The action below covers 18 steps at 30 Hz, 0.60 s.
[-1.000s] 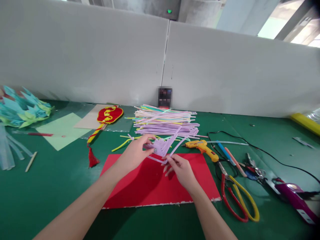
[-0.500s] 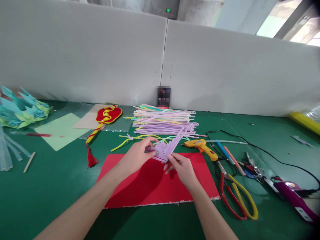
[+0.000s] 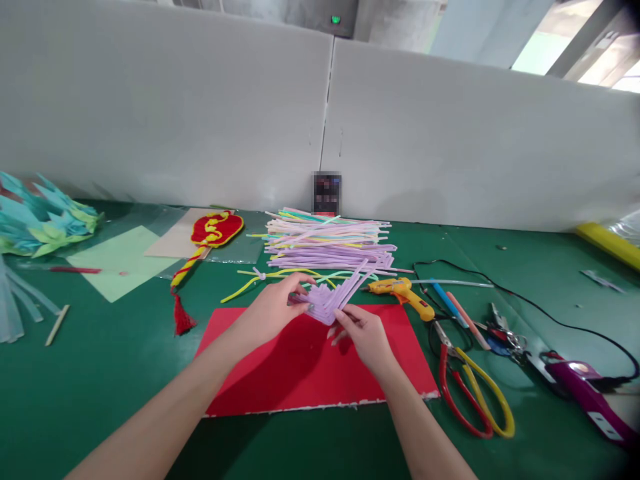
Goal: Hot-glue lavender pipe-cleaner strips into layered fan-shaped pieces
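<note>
Several lilac pipe cleaners, bent into a nested V shape, are held above the red board. My left hand is closed on the left arm of the V, thumb and fingers pinching it. Near the lower point of the V, my right hand pinches it between thumb and index finger. The right arm of the V sticks up toward the upper right. Parts of the bundle are hidden behind my left fingers.
Behind my hands lies a pile of pipe cleaners. To the right are a yellow glue gun, pliers with red and yellow handles, keys and a purple device. A red fan-shaped ornament lies left.
Both hands keep their grip on the lilac pipe cleaners. The bundle has tilted very slightly; otherwise the scene has only shifted a little with the camera.
</note>
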Each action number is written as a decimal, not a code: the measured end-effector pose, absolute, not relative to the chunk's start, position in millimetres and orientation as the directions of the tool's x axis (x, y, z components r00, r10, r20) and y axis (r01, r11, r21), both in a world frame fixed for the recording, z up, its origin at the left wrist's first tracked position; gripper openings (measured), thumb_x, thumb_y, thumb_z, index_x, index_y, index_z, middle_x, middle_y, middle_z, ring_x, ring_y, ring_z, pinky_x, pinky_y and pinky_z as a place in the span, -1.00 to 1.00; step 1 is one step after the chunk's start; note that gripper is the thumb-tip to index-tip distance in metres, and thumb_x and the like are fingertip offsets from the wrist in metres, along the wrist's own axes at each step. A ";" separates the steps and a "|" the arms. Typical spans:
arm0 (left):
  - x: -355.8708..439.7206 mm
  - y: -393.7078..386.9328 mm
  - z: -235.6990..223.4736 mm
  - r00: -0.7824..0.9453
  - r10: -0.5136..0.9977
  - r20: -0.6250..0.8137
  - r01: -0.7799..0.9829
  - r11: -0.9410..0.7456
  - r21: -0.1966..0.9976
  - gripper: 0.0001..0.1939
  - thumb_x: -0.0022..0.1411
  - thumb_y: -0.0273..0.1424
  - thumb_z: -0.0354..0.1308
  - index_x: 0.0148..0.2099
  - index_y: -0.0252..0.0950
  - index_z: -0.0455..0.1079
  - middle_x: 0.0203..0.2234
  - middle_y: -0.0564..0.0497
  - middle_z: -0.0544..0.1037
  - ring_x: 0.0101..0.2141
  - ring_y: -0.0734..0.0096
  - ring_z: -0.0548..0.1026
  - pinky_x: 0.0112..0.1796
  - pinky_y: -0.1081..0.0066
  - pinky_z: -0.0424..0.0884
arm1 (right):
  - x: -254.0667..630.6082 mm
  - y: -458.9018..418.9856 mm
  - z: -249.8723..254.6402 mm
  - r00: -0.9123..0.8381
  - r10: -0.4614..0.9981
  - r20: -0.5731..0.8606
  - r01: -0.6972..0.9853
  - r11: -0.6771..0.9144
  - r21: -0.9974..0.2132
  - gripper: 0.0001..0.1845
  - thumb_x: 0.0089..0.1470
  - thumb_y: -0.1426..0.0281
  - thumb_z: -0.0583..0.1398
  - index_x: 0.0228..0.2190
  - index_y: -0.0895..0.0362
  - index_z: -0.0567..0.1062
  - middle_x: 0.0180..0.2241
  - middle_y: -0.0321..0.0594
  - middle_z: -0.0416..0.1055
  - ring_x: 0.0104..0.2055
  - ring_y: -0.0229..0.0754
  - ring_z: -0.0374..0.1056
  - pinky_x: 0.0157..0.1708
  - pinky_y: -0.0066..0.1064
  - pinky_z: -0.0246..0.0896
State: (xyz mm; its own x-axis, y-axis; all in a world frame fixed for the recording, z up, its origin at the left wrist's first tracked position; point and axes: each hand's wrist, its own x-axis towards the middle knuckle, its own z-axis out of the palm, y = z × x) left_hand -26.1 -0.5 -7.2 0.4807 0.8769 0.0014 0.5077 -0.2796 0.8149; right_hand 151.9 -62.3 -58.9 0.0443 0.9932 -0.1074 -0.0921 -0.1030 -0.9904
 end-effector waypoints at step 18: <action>-28.0 1.8 -9.3 0.504 0.862 0.061 0.491 -0.344 0.800 -0.58 0.10 -0.43 0.12 0.04 -0.13 0.26 -0.18 0.00 0.46 -0.20 0.30 0.46 -0.18 0.32 0.38 | 151.5 -63.7 -55.9 0.051 0.992 -0.120 -0.070 -0.116 -0.991 -0.72 -0.08 0.19 0.21 -0.45 0.18 0.47 -0.57 -0.27 0.46 -0.64 -0.31 0.36 -0.59 -0.48 0.33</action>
State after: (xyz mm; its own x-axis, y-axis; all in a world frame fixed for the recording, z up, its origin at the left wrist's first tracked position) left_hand -28.0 1.8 -9.3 0.5039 0.8616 0.0613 0.4909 -0.3440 0.8004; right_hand 151.5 -63.7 -55.9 0.0508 0.9915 -0.1196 -0.0705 -0.1159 -0.9908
